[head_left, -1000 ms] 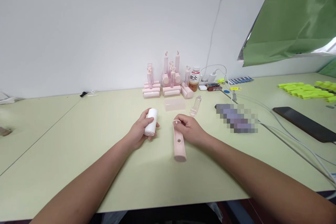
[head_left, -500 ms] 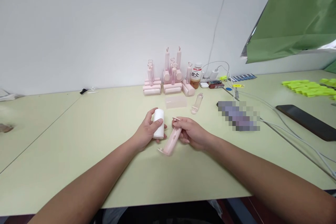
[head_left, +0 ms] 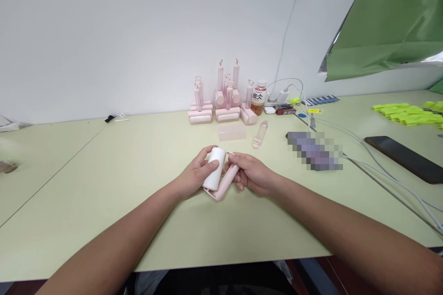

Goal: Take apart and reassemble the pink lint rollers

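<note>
White roll (head_left: pixel 215 174): clasped in left hand (head_left: pixel 194 177), long axis tilted up-right
Pink handle (head_left: pixel 226 183): pinched in right hand (head_left: pixel 254 176), parallel, touching the roll's right side
Nearer: both, above table (head_left: pixel 121 184)

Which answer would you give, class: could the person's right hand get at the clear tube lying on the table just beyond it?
Probably yes. The clear tube lies on bare table just beyond the right hand, nothing between. But that hand holds the pink handle, so it isn't free.

One readable label on the desk
The bottle (head_left: pixel 259 97) standing by the wall is showing two dark characters, 炭仌, on its white label; the pixelated patch and everything else are giving nothing legible.
</note>
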`<state>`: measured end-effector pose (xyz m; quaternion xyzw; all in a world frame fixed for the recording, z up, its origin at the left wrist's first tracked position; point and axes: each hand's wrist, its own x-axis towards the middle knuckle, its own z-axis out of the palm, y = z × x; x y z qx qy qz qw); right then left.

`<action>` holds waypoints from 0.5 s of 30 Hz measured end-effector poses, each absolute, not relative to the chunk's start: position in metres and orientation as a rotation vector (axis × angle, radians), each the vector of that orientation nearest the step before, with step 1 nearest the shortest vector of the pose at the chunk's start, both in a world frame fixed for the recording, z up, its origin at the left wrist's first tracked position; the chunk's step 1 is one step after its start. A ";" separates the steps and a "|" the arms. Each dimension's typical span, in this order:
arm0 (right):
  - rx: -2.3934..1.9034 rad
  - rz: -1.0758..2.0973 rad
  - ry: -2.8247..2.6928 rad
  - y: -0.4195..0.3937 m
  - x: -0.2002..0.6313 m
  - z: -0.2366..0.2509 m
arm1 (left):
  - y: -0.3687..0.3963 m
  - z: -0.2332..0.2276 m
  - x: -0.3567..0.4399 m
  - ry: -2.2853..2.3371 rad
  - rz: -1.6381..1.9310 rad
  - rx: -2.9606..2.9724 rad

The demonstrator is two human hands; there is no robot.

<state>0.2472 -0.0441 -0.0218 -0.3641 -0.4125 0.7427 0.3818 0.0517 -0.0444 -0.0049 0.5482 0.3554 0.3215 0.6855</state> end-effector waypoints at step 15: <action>-0.754 2.007 -1.265 -0.049 0.257 -0.010 | -0.049 0.017 0.030 0.757 0.636 1.914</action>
